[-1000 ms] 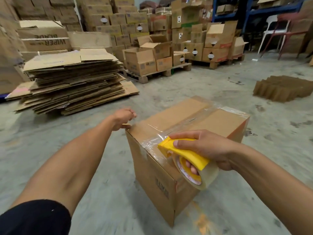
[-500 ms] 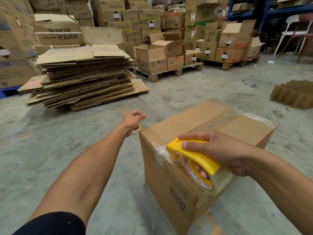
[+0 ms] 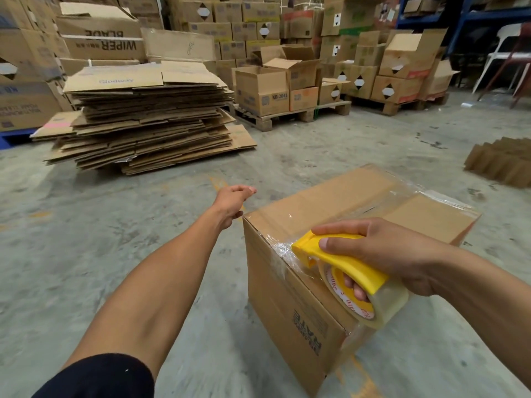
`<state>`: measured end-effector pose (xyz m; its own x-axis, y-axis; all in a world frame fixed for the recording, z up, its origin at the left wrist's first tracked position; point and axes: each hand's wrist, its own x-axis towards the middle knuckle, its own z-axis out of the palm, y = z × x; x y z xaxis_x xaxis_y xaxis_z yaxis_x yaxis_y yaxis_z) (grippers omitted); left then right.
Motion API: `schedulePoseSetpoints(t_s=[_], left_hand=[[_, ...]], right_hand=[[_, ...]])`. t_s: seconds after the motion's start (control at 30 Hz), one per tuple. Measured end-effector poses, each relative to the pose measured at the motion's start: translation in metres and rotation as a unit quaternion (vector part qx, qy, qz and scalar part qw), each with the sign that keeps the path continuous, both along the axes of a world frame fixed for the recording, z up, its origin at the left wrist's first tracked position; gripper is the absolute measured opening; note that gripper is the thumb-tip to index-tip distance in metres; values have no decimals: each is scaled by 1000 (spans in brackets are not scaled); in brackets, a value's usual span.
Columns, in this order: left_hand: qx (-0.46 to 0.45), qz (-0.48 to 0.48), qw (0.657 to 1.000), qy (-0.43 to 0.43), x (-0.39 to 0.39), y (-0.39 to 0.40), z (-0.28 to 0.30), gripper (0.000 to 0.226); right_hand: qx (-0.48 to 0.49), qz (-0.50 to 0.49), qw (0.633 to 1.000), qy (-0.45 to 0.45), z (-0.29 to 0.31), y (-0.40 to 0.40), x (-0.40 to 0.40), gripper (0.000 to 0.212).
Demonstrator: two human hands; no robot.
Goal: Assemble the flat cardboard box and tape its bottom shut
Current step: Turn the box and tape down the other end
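One strip of tape [image 3: 370,208] is laid along the box [image 3: 290,288]; the dispenser [image 3: 342,262] is gripped by the right hand [image 3: 382,251], the left hand [image 3: 232,199] loosely curled, empty. Tape should be cut cleanly, then pressed flat.

Bare floor [image 3: 129,225] left of box [image 3: 290,297] — flattened stack [image 3: 149,122] beyond.

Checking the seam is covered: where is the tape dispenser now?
In the head view, the yellow tape dispenser is lower right, gripped by the right hand at the near top edge of the cardboard box.
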<state>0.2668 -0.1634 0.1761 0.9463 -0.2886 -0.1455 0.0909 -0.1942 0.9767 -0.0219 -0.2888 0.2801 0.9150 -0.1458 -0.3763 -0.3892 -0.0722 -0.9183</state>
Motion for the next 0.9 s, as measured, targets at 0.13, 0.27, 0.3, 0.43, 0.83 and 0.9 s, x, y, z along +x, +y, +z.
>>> schedulePoseSetpoints(t_s=[0.13, 0.27, 0.3, 0.43, 0.83, 0.9], left_hand=[[22, 6, 1000, 4, 3, 2, -7, 18], [37, 3, 999, 4, 4, 6, -13, 19], [41, 2, 999, 6, 5, 6, -14, 18], [42, -6, 999, 22, 7, 4, -19, 10], [104, -49, 967, 227, 12, 11, -26, 4], [91, -59, 956, 274, 9, 14, -33, 23]], right_hand=[[-4, 4, 1000, -7, 1, 6, 2, 29], [-17, 14, 1000, -11, -2, 11, 6, 31], [-18, 13, 1000, -11, -2, 12, 7, 31], [-17, 13, 1000, -8, -3, 12, 9, 31], [-18, 12, 1000, 8, -2, 8, 9, 30], [-18, 13, 1000, 8, -1, 8, 9, 30]])
